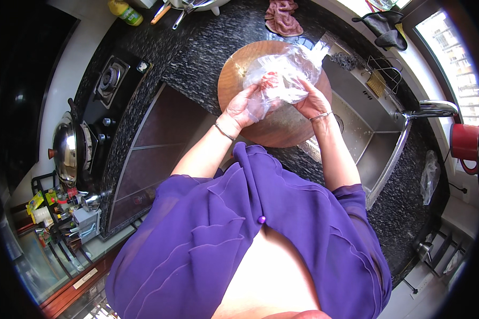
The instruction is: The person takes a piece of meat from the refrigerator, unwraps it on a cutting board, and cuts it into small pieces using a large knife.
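Observation:
Both of my hands hold a clear plastic bag (291, 67) above a round wooden cutting board (231, 75). A piece of red and white raw meat (270, 80) shows in the bag's opening or through its film; I cannot tell which. My left hand (241, 107) grips the bag's left side, and some film hangs over its fingers. My right hand (313, 99) grips the right side, with the thumb on top of the film. The crumpled plastic hides part of the fingers of both hands.
A steel sink (353, 131) with a faucet (431, 109) lies to the right of the board. Beyond the board is a reddish cloth (281, 18). To the left are a gas burner (109, 79) and a lidded wok (66, 149). A yellow bottle (125, 12) stands at the upper left.

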The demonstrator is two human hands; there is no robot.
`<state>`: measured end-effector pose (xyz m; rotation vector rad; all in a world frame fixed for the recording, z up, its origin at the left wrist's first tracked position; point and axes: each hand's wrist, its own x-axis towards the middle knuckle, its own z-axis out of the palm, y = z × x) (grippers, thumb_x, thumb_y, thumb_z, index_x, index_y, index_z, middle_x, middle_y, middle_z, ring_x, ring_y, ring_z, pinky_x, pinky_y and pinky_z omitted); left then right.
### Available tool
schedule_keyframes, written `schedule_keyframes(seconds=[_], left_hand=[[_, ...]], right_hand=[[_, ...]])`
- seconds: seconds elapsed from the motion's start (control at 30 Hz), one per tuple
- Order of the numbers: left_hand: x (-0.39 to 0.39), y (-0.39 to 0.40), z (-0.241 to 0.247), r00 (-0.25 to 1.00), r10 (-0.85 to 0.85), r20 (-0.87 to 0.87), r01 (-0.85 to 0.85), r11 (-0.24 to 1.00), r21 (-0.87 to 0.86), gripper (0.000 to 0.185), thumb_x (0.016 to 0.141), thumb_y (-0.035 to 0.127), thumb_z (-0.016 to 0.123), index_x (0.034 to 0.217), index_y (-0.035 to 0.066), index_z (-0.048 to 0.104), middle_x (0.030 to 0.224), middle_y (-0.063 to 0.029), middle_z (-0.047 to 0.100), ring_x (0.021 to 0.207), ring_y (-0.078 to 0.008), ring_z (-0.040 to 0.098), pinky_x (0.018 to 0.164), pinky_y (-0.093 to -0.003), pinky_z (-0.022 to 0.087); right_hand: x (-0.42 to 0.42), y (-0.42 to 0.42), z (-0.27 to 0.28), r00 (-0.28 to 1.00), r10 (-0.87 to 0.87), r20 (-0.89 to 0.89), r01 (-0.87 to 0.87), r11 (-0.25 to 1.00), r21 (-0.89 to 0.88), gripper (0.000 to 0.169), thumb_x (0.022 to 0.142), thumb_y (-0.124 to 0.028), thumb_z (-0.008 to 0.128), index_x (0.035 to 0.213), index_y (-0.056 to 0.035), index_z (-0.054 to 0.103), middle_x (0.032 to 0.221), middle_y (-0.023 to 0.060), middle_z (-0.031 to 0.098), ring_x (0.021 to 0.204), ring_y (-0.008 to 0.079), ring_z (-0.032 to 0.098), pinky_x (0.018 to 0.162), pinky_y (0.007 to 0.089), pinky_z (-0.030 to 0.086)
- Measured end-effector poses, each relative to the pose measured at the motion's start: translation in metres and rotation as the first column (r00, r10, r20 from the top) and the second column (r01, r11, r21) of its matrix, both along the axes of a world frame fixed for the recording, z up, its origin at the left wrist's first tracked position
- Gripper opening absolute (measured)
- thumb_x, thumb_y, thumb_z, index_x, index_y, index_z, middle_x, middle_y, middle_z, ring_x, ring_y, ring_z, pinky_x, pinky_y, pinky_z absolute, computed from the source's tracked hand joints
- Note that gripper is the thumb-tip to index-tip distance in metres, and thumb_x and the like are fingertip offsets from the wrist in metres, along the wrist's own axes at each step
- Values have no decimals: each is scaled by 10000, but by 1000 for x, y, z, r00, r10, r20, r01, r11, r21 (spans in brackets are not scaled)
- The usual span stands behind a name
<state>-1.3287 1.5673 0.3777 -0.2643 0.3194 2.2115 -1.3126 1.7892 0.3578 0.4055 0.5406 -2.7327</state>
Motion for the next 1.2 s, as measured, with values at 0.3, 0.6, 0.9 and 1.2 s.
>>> schedule_keyframes(seconds=[0.3,0.6,0.9,1.2], left_hand=[[-7,-3,14,997,3,-83,16,973,229,355,974,261,521,1254,45,542,1196,-127,610,1073,-261,606,949,-449,495],[-14,-5,37,975,101,-199,-117,991,-69,344,991,215,490,1272,20,530,1229,-118,610,1107,-224,603,1001,-400,471],[4,17,8,908,181,-379,-311,895,-318,242,968,93,512,1189,8,566,1120,-93,648,1029,-189,632,908,-329,516],[-2,14,-13,939,196,-283,-318,807,-498,221,980,116,476,1129,-6,584,1061,-110,656,944,-217,648,840,-348,538]], right_hand=[[31,-10,-21,999,-11,45,-23,725,689,320,866,-140,660,1161,-41,585,999,44,645,817,160,648,600,301,584],[55,12,14,991,-131,-1,114,861,496,385,855,-183,699,1186,-47,558,1004,62,631,887,170,639,750,336,555],[58,-41,49,978,26,-208,187,341,921,564,795,-317,767,1188,25,551,1078,100,638,983,148,599,861,304,493],[53,-49,29,966,-136,-218,254,389,885,484,705,-172,806,1099,-6,578,1018,68,635,920,125,591,810,271,494]])
